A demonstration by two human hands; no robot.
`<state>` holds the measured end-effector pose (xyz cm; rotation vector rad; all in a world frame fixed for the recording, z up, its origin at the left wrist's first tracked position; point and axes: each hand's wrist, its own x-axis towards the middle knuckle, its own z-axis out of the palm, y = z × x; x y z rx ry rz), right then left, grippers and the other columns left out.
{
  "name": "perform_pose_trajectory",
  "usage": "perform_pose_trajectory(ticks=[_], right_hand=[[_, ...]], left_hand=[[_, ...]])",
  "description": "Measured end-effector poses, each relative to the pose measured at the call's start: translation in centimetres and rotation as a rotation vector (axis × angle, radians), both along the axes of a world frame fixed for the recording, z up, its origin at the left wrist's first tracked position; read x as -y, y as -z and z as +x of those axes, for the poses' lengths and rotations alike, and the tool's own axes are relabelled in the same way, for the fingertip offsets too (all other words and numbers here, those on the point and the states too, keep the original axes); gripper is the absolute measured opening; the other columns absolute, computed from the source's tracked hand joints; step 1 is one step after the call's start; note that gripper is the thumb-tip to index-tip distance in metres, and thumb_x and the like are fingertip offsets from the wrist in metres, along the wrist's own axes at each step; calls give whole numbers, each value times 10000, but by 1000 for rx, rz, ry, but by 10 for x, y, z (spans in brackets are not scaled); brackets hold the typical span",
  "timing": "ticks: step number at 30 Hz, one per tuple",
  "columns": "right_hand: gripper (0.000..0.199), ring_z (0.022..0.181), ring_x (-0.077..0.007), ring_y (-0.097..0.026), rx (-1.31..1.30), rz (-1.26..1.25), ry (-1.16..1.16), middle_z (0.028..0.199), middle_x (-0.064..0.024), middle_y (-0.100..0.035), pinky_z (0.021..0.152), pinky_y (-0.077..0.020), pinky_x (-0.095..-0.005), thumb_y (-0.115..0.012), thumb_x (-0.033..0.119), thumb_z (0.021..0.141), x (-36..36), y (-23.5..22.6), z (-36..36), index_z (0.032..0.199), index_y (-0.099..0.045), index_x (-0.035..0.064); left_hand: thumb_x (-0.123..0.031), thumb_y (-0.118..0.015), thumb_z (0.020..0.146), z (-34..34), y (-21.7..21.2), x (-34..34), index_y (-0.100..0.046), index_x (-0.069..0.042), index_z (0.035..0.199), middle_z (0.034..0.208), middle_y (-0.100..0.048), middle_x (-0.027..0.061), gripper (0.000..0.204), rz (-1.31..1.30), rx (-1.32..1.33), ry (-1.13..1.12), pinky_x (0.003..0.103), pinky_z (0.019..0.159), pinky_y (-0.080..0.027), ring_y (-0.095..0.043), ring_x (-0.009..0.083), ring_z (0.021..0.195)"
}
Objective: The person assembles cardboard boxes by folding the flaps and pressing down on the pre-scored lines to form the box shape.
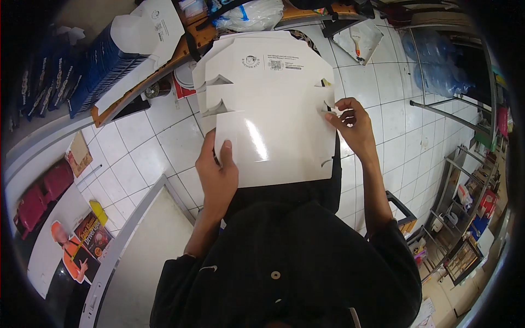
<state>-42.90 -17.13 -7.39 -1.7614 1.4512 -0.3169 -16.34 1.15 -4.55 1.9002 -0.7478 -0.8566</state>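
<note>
Flat white cardboard box blanks (270,104) in stack, held up in middle; shiny, with cut slots on both sides and small black print patch near top edge. Left hand (217,177) grips lower left corner, right hand (353,124) pinches right edge. More white folded boxes (143,34) on bench (188,48), top left. Dark blue packs (82,71) in row beside them. Orange and black poster (82,243) lower left. Clear plastic bag (249,15) at top.
</note>
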Motion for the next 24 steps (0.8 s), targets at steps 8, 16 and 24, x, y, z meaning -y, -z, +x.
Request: perform_pose_trajectory(ticks=[8, 16, 24], right_hand=[[423, 813, -159, -636, 212, 126, 100, 1043, -86, -672, 710, -530, -284, -866, 220, 823, -12, -9, 3, 1123, -675, -8], [347, 912, -136, -646, 460, 418, 243, 1026, -106, -716, 823, -532, -291, -733, 158, 959, -20, -29, 11, 1221, -635, -47], [612, 1170, -316, -675, 318, 145, 180, 1236, -301, -686, 992, -515, -356, -687, 281, 1002, -75, -27, 34, 1386, -512, -162]], left_hand=[[-65, -563, 1043, 1, -15, -11, -544, 63, 1307, 1129, -693, 111, 294, -129, -290, -183, 272, 912, -487, -638, 132, 1027], [-104, -597, 1040, 1, -6, -19, -532, 60, 1322, 1108, -709, 125, 333, -65, -217, -226, 275, 872, -508, -659, 130, 970], [-296, -548, 1034, -30, 27, -14, -280, 166, 1526, 1578, -275, 409, 726, 18, 590, 487, 552, 1202, -284, -307, 531, 1484]])
